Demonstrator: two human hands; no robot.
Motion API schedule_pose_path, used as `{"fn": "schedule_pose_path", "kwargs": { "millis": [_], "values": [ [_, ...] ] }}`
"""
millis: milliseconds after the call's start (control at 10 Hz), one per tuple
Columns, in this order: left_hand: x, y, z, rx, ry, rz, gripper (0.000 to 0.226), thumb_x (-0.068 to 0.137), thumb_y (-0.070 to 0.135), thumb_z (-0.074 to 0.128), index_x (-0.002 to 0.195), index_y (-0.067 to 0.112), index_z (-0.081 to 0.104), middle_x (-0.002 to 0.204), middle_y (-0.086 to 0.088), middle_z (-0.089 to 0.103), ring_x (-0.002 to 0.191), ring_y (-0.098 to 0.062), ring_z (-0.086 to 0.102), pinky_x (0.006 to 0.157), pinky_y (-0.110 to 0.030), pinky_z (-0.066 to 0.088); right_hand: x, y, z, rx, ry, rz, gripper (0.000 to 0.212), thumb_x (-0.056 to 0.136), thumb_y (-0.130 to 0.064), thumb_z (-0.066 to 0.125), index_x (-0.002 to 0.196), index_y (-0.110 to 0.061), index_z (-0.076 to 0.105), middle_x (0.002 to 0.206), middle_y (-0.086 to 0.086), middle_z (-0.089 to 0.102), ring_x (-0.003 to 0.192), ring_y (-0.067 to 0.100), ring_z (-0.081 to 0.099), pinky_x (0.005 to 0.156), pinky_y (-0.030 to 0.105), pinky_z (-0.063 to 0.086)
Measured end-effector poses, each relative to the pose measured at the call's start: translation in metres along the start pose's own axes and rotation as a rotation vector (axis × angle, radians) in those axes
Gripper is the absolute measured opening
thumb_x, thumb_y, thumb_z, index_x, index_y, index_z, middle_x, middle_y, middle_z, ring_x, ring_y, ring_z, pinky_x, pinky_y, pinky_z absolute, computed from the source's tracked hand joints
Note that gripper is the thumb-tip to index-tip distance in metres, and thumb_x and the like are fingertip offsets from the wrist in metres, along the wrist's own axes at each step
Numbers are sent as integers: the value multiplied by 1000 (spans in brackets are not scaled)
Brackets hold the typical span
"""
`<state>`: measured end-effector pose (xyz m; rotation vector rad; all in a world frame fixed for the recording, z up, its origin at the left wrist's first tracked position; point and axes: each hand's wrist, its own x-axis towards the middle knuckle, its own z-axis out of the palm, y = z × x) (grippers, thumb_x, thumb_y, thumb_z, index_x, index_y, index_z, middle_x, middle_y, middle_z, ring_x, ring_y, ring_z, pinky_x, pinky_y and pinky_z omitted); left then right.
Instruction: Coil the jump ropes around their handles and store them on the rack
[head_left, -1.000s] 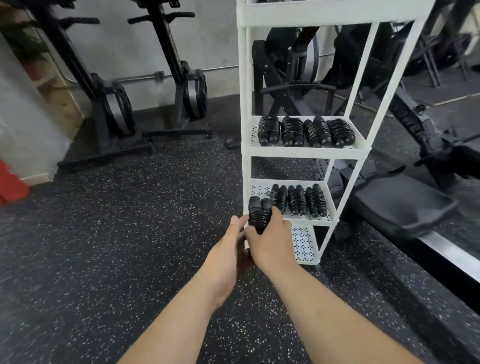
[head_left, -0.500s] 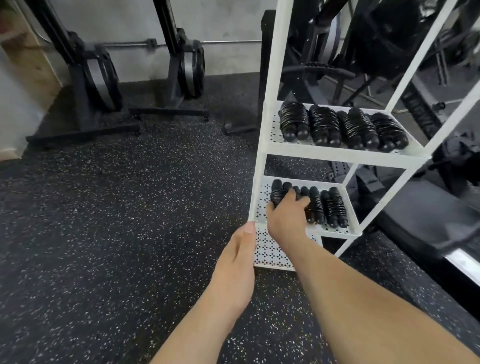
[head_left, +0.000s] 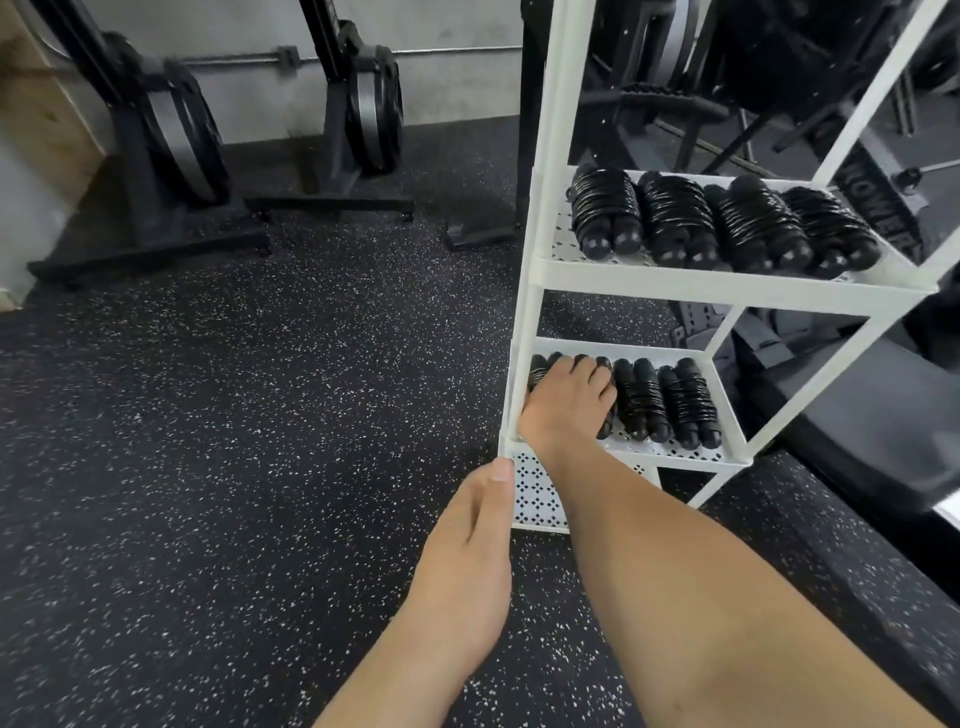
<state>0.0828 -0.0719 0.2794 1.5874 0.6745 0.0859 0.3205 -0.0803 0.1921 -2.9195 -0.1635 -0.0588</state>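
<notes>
A white rack (head_left: 540, 280) stands right of centre. Its middle shelf holds several coiled black jump ropes (head_left: 675, 218) side by side. On the lower shelf my right hand (head_left: 569, 405) lies over the leftmost coiled jump rope (head_left: 537, 369), fingers curled over its far end and thumb at its left side; most of this bundle is hidden under the hand. Two more coiled bundles (head_left: 665, 400) lie to its right. My left hand (head_left: 467, 545) hangs flat with straight fingers, its thumb tip at the rack's lower front-left corner, holding nothing.
The rack's perforated bottom shelf (head_left: 535, 493) shows beneath my right forearm. Two black stands with weight plates (head_left: 182, 135) (head_left: 374, 104) are at the back left wall. A black bench (head_left: 857, 415) lies right of the rack. Speckled rubber floor (head_left: 234, 415) spreads to the left.
My right hand has carried the coiled rope from the shelf's front edge onto the left end of the lower shelf. My left hand let go of it and dropped below the rack's corner.
</notes>
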Motion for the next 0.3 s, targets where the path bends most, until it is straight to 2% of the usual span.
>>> {"fn": "schedule_pose_path", "kwargs": {
  "millis": [100, 300],
  "values": [
    [2, 0, 1, 0, 0, -6, 97, 67, 101, 25, 145, 51, 56, 139, 30, 61, 134, 6, 52, 122, -41, 40, -3, 1, 1, -14, -25, 0, 62, 89, -36, 69, 141, -12, 46, 146, 15, 44, 138, 38, 38, 118, 50, 30],
    [2, 10, 4, 12, 23, -16, 95, 69, 98, 26, 145, 49, 56, 140, 26, 61, 134, 1, 54, 121, -44, 42, -3, 8, 3, 0, -14, -12, 59, 99, -55, 50, 141, -13, 51, 144, 16, 44, 136, 38, 37, 117, 51, 31]
  ]
}}
